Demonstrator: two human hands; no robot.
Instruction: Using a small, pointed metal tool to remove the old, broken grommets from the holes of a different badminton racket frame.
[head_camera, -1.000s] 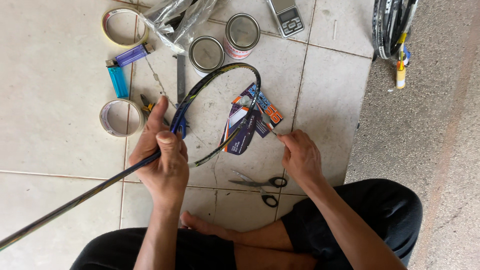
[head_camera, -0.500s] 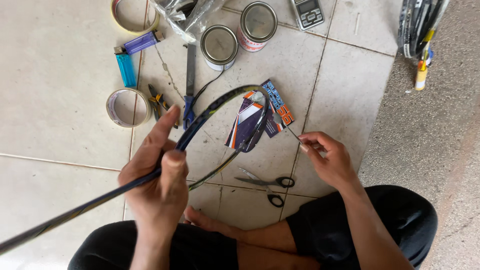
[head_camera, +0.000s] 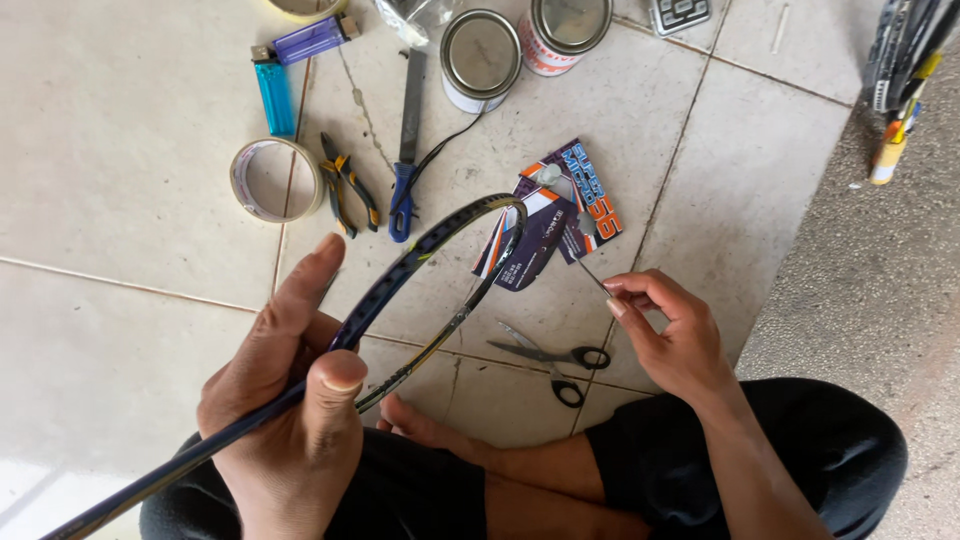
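as laid: two tins (head_camera: 480, 55), one scissors (head_camera: 555, 358)

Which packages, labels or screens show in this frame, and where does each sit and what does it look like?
Card packets: on the tiles at centre, beside the racket frame; fanned flat cards, dark purple with orange, blue and white.
Tin label: top centre, wrapped round the right-hand round tin; white and red.
Keypad device: top edge, mostly cut off; grey buttons, no screen visible.

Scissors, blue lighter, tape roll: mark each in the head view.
scissors (head_camera: 548, 355), head view, on the blades near the pivot.
blue lighter (head_camera: 274, 97), head view, middle of its body.
tape roll (head_camera: 240, 180), head view, on the left of the ring.
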